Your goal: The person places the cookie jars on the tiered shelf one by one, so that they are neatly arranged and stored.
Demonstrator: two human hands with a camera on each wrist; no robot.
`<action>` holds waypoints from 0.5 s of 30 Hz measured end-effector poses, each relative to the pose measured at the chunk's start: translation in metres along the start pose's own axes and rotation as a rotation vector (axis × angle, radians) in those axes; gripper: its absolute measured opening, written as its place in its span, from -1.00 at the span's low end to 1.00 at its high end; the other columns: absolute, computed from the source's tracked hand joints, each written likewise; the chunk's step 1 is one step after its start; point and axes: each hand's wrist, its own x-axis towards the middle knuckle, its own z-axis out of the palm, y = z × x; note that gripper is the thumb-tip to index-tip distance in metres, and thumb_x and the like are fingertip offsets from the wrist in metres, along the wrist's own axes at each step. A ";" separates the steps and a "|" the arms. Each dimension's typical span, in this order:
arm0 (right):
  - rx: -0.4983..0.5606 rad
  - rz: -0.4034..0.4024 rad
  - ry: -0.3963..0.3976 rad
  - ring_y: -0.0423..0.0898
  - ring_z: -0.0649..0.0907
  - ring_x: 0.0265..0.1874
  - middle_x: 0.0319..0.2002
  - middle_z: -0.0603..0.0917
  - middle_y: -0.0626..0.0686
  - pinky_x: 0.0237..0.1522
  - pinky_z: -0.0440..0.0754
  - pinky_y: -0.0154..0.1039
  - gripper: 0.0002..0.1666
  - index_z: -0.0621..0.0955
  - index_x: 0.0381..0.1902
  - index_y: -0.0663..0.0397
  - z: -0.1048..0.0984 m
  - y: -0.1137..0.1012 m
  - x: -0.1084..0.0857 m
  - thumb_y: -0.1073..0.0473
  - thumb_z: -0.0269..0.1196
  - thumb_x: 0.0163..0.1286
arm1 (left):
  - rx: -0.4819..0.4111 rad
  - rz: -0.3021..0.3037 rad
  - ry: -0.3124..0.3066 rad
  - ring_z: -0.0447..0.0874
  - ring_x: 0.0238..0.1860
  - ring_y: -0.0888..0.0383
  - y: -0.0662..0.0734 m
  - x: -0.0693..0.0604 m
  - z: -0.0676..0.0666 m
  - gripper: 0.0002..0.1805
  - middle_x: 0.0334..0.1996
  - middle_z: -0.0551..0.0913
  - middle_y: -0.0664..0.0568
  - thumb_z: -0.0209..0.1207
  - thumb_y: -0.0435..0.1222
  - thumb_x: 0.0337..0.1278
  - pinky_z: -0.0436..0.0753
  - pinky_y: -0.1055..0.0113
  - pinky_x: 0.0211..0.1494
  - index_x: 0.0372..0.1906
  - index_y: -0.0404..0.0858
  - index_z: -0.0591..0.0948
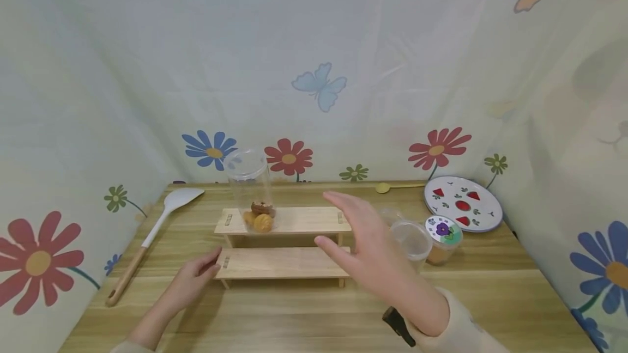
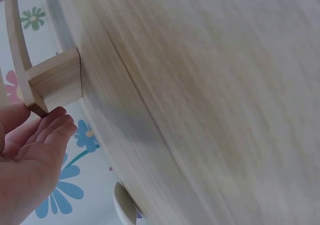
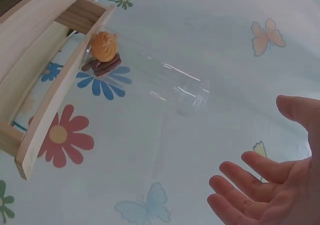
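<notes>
A two-step wooden rack [image 1: 284, 263] stands on the table. At the left end of its lower step, my left hand [image 1: 192, 281] pinches the board between thumb and fingers; the left wrist view shows the thumb above and the fingertips under the board's end [image 2: 36, 104]. A tall clear jar [image 1: 250, 189] stands upright on the left of the upper step, with pastry-like pieces [image 1: 264, 222], golden and brown, at its bottom. My right hand [image 1: 368, 249] hovers with fingers spread before the rack's right end, holding nothing and apart from the jar [image 3: 170, 87].
A white spatula [image 1: 159, 227] with a wooden handle lies at left. On the right are a clear cup [image 1: 414, 236], a small lidded tub [image 1: 444, 233], a fruit-patterned plate [image 1: 463, 189] and a gold spoon [image 1: 384, 187]. Patterned curtain [image 1: 294, 26] surrounds the table.
</notes>
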 end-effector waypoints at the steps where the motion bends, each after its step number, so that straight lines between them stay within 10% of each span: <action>1: -0.003 0.000 0.004 -0.12 0.33 0.30 0.34 0.36 -0.13 0.30 0.35 -0.04 -0.25 0.29 0.42 -0.18 -0.002 0.002 -0.002 -0.24 0.18 0.36 | -0.001 0.000 0.003 0.37 0.24 -0.23 0.000 0.000 0.000 -0.48 0.26 0.36 -0.37 0.02 -0.30 0.44 0.45 0.10 0.21 0.31 -0.56 0.29; 15: -0.135 0.050 0.064 -0.03 0.32 0.31 0.34 0.36 -0.07 0.27 0.36 0.06 -0.23 0.36 0.38 -0.08 -0.023 0.032 -0.027 -0.17 0.30 0.28 | 0.020 0.007 0.001 0.36 0.24 -0.26 0.002 -0.001 0.001 -0.49 0.26 0.35 -0.38 0.00 -0.30 0.45 0.43 0.04 0.22 0.30 -0.58 0.29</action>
